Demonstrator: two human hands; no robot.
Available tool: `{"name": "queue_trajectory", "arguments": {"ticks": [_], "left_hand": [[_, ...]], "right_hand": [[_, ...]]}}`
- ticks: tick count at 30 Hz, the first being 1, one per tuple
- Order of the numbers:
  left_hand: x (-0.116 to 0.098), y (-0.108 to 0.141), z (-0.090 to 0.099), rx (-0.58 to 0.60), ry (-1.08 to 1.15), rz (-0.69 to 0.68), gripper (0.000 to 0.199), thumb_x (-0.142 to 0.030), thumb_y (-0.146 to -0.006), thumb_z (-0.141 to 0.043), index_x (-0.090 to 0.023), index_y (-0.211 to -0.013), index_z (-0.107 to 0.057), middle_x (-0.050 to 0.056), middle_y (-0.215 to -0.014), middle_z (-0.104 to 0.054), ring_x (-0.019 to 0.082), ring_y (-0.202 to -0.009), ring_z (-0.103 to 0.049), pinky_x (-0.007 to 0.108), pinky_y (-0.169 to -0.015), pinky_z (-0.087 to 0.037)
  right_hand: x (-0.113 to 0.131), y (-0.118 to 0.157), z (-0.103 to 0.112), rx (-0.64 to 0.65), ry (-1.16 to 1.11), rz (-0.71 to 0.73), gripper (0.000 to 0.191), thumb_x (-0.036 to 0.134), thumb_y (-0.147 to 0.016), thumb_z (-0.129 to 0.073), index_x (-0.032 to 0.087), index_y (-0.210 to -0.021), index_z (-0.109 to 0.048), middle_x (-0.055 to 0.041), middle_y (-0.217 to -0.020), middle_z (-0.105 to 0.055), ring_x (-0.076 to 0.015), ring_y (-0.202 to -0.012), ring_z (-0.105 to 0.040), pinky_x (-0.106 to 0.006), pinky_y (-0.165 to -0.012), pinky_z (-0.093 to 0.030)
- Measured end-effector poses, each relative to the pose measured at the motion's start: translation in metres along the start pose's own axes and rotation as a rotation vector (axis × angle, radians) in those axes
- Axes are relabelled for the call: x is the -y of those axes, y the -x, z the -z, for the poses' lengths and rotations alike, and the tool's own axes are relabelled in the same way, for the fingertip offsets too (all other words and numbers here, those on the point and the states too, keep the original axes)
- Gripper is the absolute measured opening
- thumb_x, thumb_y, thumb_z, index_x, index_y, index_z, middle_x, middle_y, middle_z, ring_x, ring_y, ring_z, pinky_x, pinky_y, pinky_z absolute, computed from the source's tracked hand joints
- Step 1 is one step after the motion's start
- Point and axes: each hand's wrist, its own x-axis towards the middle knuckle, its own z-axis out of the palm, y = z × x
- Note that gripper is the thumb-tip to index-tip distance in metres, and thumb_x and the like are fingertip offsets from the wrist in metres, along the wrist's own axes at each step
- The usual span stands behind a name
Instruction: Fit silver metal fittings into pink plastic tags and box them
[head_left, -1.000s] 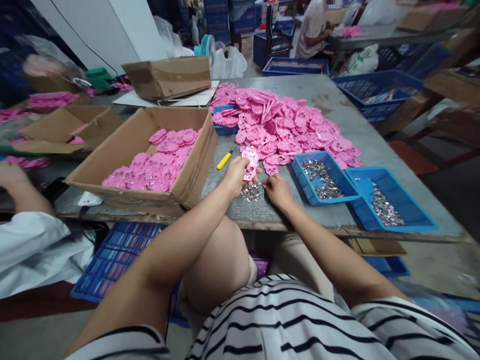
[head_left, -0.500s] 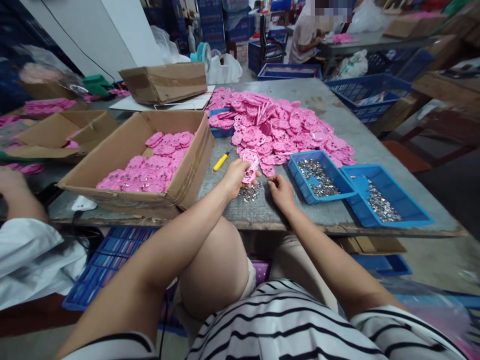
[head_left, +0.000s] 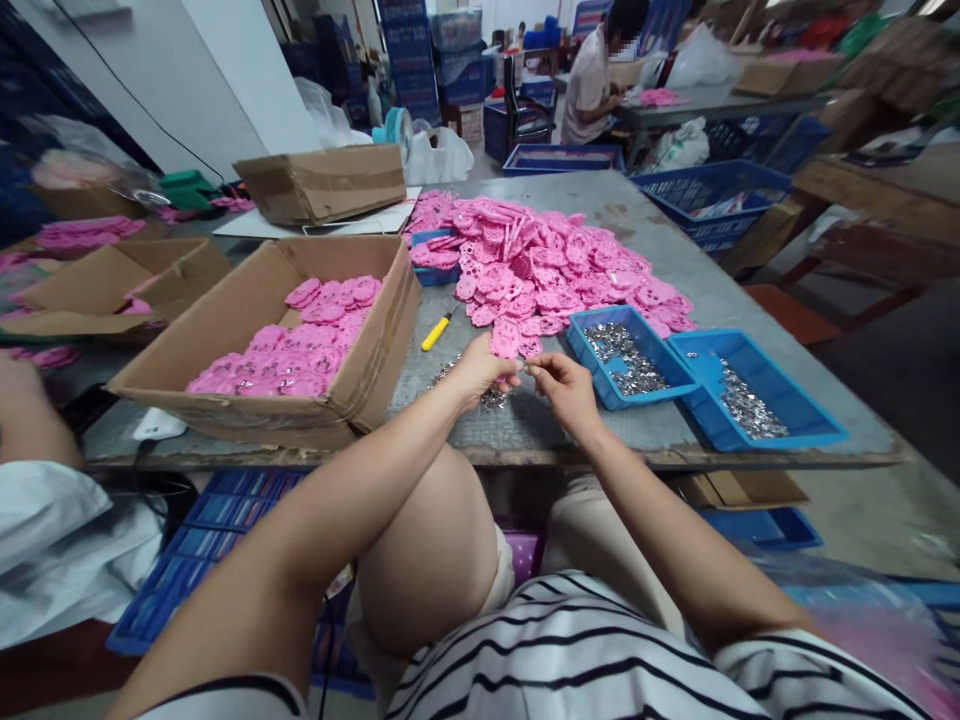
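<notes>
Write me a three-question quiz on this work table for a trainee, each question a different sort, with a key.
1. Choose one. What is in the blue tray nearest the person's right hand?
A) Pink pieces
B) Small metal parts
C) Rolls of tape

2. True or false: the yellow-handled tool lies inside the large cardboard box.

3. Short answer: which of the person's two hands is nearer the large cardboard box?

Key
1. B.
2. False. The tool lies on the table, between the large cardboard box and the heap of pink pieces.
3. The left hand.
</notes>
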Motion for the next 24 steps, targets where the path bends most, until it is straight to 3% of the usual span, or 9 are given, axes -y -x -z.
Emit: {"name": "queue_trajectory", "arguments": {"ticks": [4,9,14,17,19,21,24], "left_hand": [[-0.002,0.002,0.002,-0.034,0.030,-0.025,0.029,0.004,-0.065,-0.058,-0.016,-0.081,-0.046,-0.006,-0.053,-0.056,0.008,-0.039,-0.053,0.017,-0.036,-0.036],[-0.005,0.003,0.005,-0.040,0.134,0.005,0.027,0.003,-0.063,-0.061,-0.016,-0.078,-0.048,-0.004,-0.052,-0.057,0.009,-0.038,-0.054,0.017,-0.036,-0.036],[-0.004,0.001,0.008,0.030,0.230,0.059,0.022,0.003,-0.065,-0.060,-0.014,-0.075,-0.051,-0.002,-0.053,-0.058,0.010,-0.038,-0.054,0.018,-0.035,-0.035],[-0.004,-0.001,0.008,0.079,0.328,0.032,0.013,-0.007,-0.075,-0.063,-0.014,-0.078,-0.052,0.000,-0.058,-0.061,0.011,-0.041,-0.057,0.018,-0.037,-0.038],[-0.006,-0.003,0.007,0.096,0.415,-0.022,0.014,-0.026,-0.085,-0.061,-0.013,-0.085,-0.056,0.004,-0.065,-0.066,0.012,-0.046,-0.061,0.020,-0.040,-0.043],[-0.008,-0.003,0.006,0.130,0.497,-0.070,0.030,-0.041,-0.092,-0.050,-0.012,-0.094,-0.060,0.008,-0.076,-0.071,0.015,-0.057,-0.066,0.023,-0.048,-0.049],[-0.010,-0.001,0.002,0.184,0.606,-0.105,0.042,-0.043,-0.097,-0.037,-0.012,-0.111,-0.062,0.012,-0.098,-0.073,0.020,-0.086,-0.071,0.030,-0.072,-0.056]], "right_hand": [[0.010,0.000,-0.005,0.001,0.012,0.030,0.010,0.032,-0.070,-0.065,0.023,-0.073,-0.067,0.0008,-0.063,-0.059,-0.0137,-0.058,-0.049,-0.027,-0.054,-0.038],[0.016,-0.005,-0.003,0.012,-0.132,-0.027,0.019,0.038,-0.065,-0.071,0.023,-0.076,-0.065,0.0019,-0.065,-0.059,-0.0122,-0.053,-0.046,-0.028,-0.051,-0.037],[0.028,-0.011,0.007,0.065,0.117,0.248,0.011,0.033,-0.070,-0.069,0.023,-0.065,-0.064,-0.0013,-0.068,-0.062,-0.0163,-0.065,-0.052,-0.031,-0.062,-0.040],[0.038,-0.015,0.010,0.041,0.170,0.287,0.015,0.034,-0.073,-0.068,0.023,-0.063,-0.062,-0.0010,-0.066,-0.060,-0.0164,-0.065,-0.051,-0.032,-0.063,-0.040],[0.044,-0.019,0.011,-0.029,0.106,0.235,0.017,0.035,-0.073,-0.068,0.023,-0.063,-0.061,-0.0010,-0.068,-0.059,-0.0163,-0.066,-0.051,-0.032,-0.065,-0.041],[0.050,-0.022,0.009,-0.093,0.019,0.187,0.018,0.034,-0.072,-0.069,0.022,-0.061,-0.062,-0.0026,-0.077,-0.060,-0.0182,-0.078,-0.055,-0.035,-0.074,-0.044],[0.057,-0.024,0.004,-0.151,-0.042,0.152,0.018,0.032,-0.067,-0.074,0.021,-0.058,-0.064,-0.0059,-0.093,-0.060,-0.0227,-0.100,-0.055,-0.039,-0.087,-0.044]]}}
